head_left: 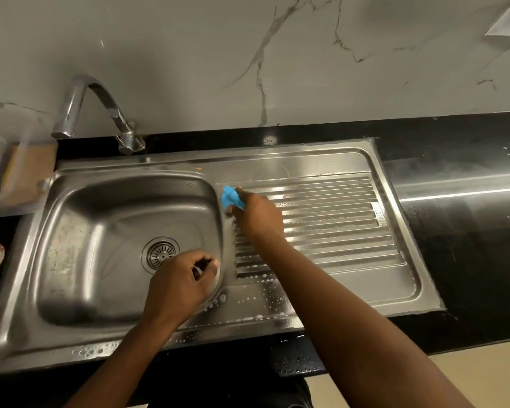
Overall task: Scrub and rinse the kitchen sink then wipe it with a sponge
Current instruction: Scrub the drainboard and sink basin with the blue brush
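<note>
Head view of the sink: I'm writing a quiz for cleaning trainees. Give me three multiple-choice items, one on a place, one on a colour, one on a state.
1. Where is the sponge?
A. over the basin drain
B. on the drainboard, at its edge beside the basin
C. on the black counter

2. What colour is the sponge?
A. yellow
B. green
C. blue

3. What is the tap doing?
A. running hard
B. giving no visible water
C. spraying foam

Key:
1 B, it sits at the ribbed board's basin-side edge.
2 C, it shows bright blue against the steel.
3 B, no stream falls from the spout.
</note>
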Motion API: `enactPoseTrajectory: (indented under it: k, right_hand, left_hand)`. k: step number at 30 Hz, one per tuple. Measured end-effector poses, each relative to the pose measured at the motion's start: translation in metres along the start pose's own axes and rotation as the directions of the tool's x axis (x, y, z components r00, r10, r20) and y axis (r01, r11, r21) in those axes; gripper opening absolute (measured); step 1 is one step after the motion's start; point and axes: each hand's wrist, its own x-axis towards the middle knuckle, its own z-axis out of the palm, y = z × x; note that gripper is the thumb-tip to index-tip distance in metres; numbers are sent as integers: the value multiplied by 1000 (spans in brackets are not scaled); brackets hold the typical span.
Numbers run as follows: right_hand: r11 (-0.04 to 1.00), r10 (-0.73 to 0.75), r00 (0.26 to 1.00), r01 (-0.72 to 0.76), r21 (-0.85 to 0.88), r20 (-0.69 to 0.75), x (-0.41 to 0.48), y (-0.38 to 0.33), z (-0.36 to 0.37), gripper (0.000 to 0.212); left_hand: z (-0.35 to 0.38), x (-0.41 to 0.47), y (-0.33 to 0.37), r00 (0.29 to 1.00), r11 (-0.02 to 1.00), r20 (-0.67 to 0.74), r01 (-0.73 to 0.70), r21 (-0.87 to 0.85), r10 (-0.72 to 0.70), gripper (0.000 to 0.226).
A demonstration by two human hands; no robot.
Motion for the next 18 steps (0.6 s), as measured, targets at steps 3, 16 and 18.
enactPoseTrajectory:
  k: [3, 16, 18]
  right_hand:
    - [999, 35, 998, -34, 14, -49, 0, 26, -10, 50]
    - [900, 435, 868, -410, 147, -241, 5, 148, -91, 27]
    - [925, 370, 910, -342, 167, -188, 4, 112, -67, 25]
  left_hand:
    - [1, 0, 0, 1000, 1000, 10, -9, 2, 9, 12]
    - [10, 0, 0, 997, 998, 46, -57, 0, 57, 9]
    - [10, -1, -2, 997, 999, 51, -53, 6, 52, 10]
